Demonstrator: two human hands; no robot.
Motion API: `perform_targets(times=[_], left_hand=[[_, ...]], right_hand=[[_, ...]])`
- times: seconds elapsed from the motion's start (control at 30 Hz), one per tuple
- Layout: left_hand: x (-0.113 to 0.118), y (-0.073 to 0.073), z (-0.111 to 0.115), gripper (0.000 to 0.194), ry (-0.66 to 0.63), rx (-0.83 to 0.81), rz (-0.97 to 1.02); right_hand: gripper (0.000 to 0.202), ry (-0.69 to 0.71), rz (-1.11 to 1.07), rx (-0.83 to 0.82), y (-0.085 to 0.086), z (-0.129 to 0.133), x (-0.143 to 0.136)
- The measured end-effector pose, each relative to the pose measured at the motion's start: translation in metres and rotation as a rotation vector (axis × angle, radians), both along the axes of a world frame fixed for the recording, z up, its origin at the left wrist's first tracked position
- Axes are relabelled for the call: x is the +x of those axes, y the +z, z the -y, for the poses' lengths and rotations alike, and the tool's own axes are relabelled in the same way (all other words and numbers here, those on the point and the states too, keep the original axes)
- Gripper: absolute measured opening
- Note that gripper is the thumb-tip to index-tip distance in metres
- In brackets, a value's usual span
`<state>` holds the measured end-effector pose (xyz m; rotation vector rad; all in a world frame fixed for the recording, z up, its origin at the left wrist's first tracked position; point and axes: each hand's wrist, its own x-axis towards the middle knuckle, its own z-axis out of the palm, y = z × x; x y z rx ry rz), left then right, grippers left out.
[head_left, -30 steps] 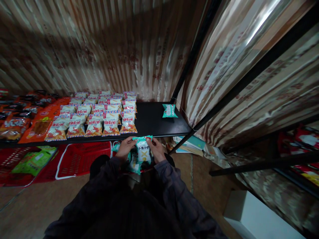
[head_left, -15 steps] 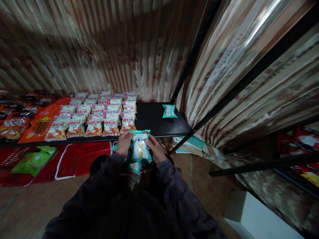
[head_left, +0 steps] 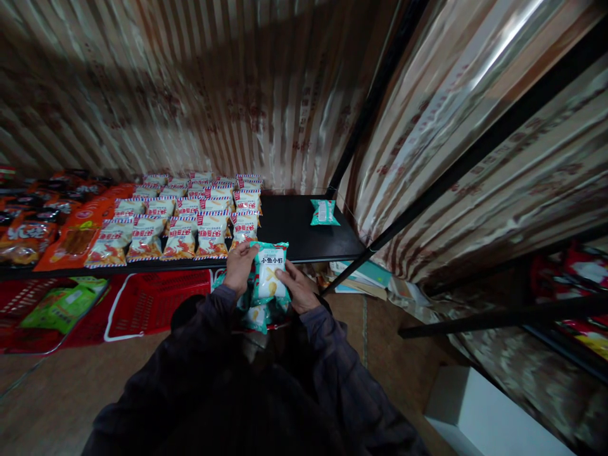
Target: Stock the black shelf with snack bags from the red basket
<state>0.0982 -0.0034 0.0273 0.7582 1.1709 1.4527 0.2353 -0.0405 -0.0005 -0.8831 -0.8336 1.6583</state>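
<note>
Between my two hands is a teal and white snack bag (head_left: 272,273), held upright in front of the shelf edge. My left hand (head_left: 239,268) pinches its upper left edge. My right hand (head_left: 298,285) grips the right side, with the thumb on the front. Just below, more teal snack bags (head_left: 258,316) lie in a container between my knees, mostly hidden by my hands and the held bag. Another teal snack bag (head_left: 325,212) lies on the black shelf (head_left: 294,228) near its right end.
Rows of white and orange snack bags (head_left: 211,234) stand on the shelf, with orange packets (head_left: 78,221) further left. Beneath are red baskets (head_left: 161,304), one holding green packets (head_left: 64,308). Black metal posts (head_left: 403,218) slant across the right, above a white box (head_left: 489,411).
The held teal bag has risen slightly and turned a little, so its front print shows more fully. My right hand's thumb now lies lower on its front.
</note>
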Motion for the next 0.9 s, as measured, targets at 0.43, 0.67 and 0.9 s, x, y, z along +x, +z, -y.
perform_targets(times=[0.43, 0.67, 0.9], left_hand=[[-0.007, 0.006, -0.01, 0.033, 0.11, -0.044, 0.027], [-0.005, 0.013, -0.014, 0.037, 0.092, -0.056, 0.014], [-0.004, 0.02, -0.004, 0.037, -0.134, -0.176, 0.138]], right_hand=[[0.072, 0.034, -0.007, -0.045, -0.001, 0.006, 0.003], [0.058, -0.073, -0.024, -0.07, -0.006, 0.005, 0.002], [0.052, -0.15, -0.065, -0.101, -0.006, -0.003, 0.009]])
